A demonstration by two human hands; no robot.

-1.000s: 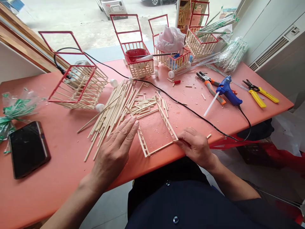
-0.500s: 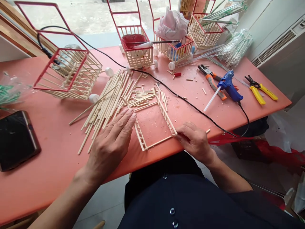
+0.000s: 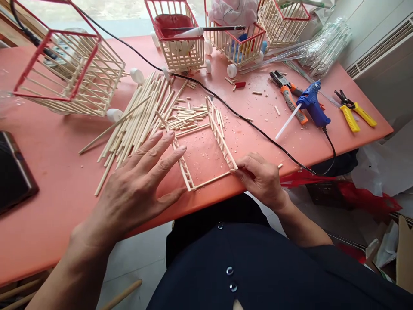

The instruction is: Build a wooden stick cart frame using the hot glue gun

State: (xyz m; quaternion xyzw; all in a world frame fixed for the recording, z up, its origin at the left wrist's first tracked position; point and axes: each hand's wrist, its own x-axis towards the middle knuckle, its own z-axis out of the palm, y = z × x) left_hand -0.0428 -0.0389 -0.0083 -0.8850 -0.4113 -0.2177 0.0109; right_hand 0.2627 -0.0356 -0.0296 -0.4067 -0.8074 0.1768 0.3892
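Note:
A flat frame of glued wooden sticks point(image 3: 206, 142) lies on the orange table point(image 3: 58, 206) near its front edge, two ladder-like sides joined by a cross stick. My left hand point(image 3: 138, 185) hovers over the frame's left side, fingers spread and holding nothing. My right hand point(image 3: 260, 176) rests at the frame's near right corner, fingers pinched on the end of a thin stick point(image 3: 280, 165) that pokes out to the right. A pile of long wooden sticks point(image 3: 135, 125) lies just left of the frame, with short cut pieces point(image 3: 189, 118) behind it.
Stick-built carts with red frames stand at the back: one tipped on its side point(image 3: 67, 73), two upright point(image 3: 182, 38). A blue glue gun point(image 3: 311, 105), orange pliers point(image 3: 287, 97), yellow cutters point(image 3: 353, 114) and a black cable point(image 3: 245, 122) lie right. A dark phone point(image 3: 13, 172) sits left.
My left hand has pulled back towards me and spread its fingers wider. The view has tilted down, so everything on the table sits higher. My right hand stays at the corner.

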